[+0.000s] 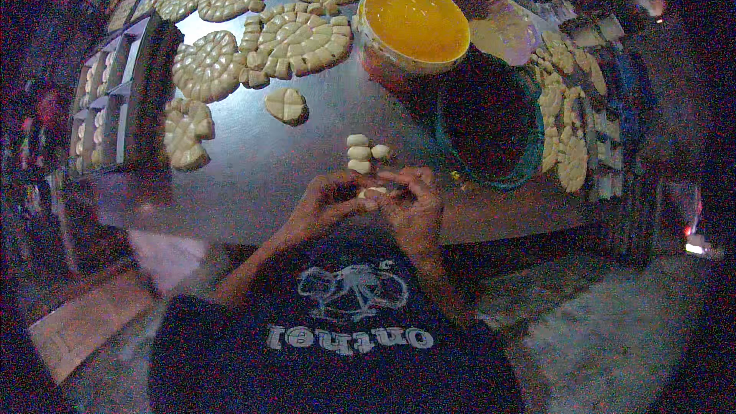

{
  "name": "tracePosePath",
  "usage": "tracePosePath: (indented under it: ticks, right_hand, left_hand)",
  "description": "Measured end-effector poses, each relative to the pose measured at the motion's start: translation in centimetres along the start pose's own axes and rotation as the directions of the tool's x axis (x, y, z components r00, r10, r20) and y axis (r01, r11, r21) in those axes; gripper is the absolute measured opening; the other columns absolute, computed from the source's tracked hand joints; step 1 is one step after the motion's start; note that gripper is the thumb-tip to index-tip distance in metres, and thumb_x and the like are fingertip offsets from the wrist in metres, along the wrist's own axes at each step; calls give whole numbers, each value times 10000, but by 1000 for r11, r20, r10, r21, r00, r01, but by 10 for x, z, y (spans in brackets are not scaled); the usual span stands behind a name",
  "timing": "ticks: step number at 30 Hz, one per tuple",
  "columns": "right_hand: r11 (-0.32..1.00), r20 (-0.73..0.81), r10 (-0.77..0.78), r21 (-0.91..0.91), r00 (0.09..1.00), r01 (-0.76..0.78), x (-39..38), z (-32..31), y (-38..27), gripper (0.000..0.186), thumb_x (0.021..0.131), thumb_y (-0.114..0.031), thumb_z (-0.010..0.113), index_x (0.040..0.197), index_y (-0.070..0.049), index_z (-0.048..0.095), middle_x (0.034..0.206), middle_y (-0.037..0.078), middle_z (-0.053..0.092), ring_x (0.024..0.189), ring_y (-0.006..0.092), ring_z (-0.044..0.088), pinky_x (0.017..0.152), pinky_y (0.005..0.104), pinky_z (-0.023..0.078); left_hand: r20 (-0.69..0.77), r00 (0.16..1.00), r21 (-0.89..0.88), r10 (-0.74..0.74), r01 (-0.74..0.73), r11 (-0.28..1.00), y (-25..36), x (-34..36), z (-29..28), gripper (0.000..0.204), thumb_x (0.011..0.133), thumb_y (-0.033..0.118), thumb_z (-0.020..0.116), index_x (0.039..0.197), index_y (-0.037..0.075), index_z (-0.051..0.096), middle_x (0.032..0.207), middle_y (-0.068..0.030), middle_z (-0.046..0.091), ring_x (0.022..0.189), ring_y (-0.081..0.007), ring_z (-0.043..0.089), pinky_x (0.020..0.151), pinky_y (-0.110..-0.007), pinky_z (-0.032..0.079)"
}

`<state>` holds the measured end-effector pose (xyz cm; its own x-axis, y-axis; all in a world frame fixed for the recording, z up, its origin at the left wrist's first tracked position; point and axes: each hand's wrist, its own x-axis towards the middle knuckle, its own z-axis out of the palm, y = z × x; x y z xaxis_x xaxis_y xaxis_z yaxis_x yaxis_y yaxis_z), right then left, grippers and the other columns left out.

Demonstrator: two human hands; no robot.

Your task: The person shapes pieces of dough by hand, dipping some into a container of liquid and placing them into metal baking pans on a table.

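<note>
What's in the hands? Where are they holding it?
A small pale lump of dough. The left hand and right hand pinch it between their fingertips, one hand on each side of the lump, just above the dark table.

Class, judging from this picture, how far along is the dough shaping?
Done: three small pale dough balls lie on the dark table. In hand: the left hand and right hand pinch one pale dough piece. Left: many scored round dough slabs remain uncut.
</note>
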<state>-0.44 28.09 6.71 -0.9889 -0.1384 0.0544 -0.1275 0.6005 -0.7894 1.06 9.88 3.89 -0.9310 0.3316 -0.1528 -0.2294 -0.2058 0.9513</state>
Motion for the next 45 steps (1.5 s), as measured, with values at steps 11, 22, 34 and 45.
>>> tracePosePath:
  ticks: [11, 22, 34, 45]
  right_hand:
    - [1000, 146, 9, 28, 989, -13, -19, 2, 36, 111, 807, -141, 750, 858, -41, 747, 963, 102, 708, 908, 236, 678, 834, 365, 528]
    - [917, 148, 315, 208, 938, -341, -11, 21, 44, 497, 783, 40, 710, 1246, -46, 551, 1169, 85, 650, 1024, 208, 651, 842, 308, 542]
    - [764, 224, -316, -516, 922, 387, 24, 34, 145, 220, 915, -30, 525, 1093, -36, 656, 1111, 147, 636, 1013, 315, 629, 891, 396, 512]
    - [798, 134, -434, -402, 891, 449, 40, 59, 105, 357, 801, -105, 709, 1148, -95, 627, 1092, 119, 633, 984, 312, 633, 815, 406, 550]
  left_hand:
    - [-95, 983, 182, -158, 173, 968, -32, 4, 9, 140, 930, 153, 633, 968, 18, 634, 912, -53, 671, 850, -131, 606, 780, -314, 503]
    - [-30, 998, -272, 47, -53, 961, -47, 24, 15, 480, 872, -26, 614, 1299, 87, 427, 1117, -63, 608, 1084, -193, 601, 912, -327, 497]
    - [-526, 845, -80, 100, -166, 983, -79, 50, -67, 252, 892, 66, 616, 1143, 67, 600, 1132, -75, 643, 1104, -215, 581, 989, -370, 443]
    - [-618, 580, 662, 531, 20, 749, -102, 59, -154, 255, 903, 137, 624, 1120, 4, 619, 1047, -149, 637, 997, -261, 633, 890, -383, 504]
